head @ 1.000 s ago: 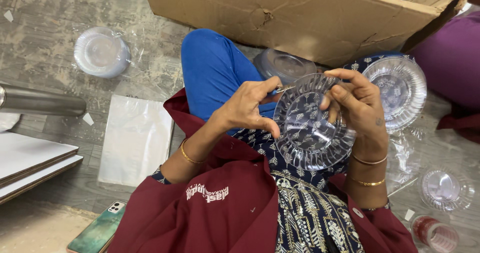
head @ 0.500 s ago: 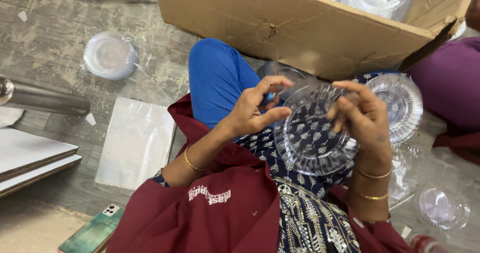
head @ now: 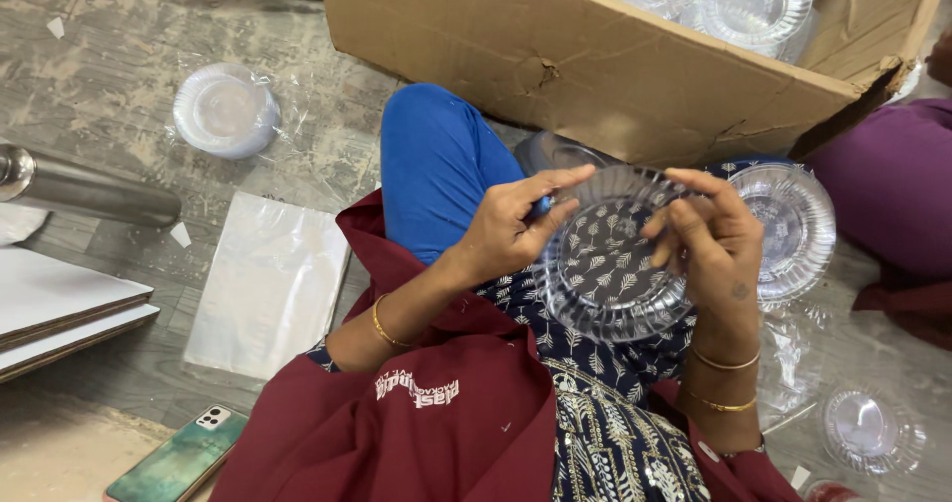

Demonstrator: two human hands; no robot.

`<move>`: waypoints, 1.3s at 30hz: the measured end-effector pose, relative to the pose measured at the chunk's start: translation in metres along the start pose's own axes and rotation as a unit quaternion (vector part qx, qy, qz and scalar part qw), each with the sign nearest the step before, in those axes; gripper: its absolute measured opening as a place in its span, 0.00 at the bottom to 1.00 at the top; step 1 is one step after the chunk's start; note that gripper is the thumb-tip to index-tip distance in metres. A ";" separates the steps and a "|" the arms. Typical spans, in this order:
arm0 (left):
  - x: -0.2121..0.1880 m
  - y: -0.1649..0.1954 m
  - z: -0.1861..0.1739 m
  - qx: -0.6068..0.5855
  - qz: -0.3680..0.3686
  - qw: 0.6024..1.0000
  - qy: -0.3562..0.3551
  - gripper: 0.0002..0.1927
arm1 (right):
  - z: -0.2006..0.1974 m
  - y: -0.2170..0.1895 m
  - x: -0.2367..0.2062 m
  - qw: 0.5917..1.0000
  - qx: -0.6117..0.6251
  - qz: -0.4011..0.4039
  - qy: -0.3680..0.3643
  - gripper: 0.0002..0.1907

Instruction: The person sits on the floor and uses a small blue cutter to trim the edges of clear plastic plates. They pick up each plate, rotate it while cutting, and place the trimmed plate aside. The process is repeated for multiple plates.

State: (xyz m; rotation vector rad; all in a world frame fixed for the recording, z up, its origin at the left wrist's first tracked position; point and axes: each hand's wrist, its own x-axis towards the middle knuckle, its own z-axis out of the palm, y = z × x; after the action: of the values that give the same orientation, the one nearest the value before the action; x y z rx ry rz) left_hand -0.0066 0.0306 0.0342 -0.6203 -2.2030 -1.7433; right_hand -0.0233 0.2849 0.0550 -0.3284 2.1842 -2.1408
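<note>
The cardboard box (head: pixel 615 56) looms nearer now over the grey floor (head: pixel 109 115).

Clear ribbed plastic bowl (head: pixel 615 259), round, transparent, patterned fabric visible through its base, tilted with its opening toward the camera, held above the lap, left hand (head: pixel 516 229) gripping its left rim, right hand (head: pixel 709 239) pinching its right rim.

1. Soft, even daylight is filling the scene, casting only faint shadows.
2. Small glints are showing on the clear plastic bowl (head: pixel 615 264).
3. The fingers (head: pixel 684 226) are blurring slightly.
4. The edges are bending mildly from the wide lens.
</note>
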 end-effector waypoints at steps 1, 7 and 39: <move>-0.001 0.000 0.001 -0.010 0.017 1.000 0.014 0.20 | 0.001 0.001 0.001 1.000 0.014 -0.006 0.010 0.14; 0.000 0.000 -0.002 -0.007 0.063 0.997 0.050 0.20 | 0.009 0.007 0.003 0.998 0.028 -0.058 0.026 0.15; 0.004 -0.004 -0.005 0.008 0.038 0.995 0.097 0.14 | 0.014 0.014 0.009 0.992 0.089 -0.079 0.044 0.14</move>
State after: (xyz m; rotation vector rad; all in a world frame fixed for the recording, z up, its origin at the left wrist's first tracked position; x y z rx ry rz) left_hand -0.0125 0.0258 0.0345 -0.5015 -2.0336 -1.6699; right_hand -0.0309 0.2698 0.0420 -0.4152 2.0527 -2.4586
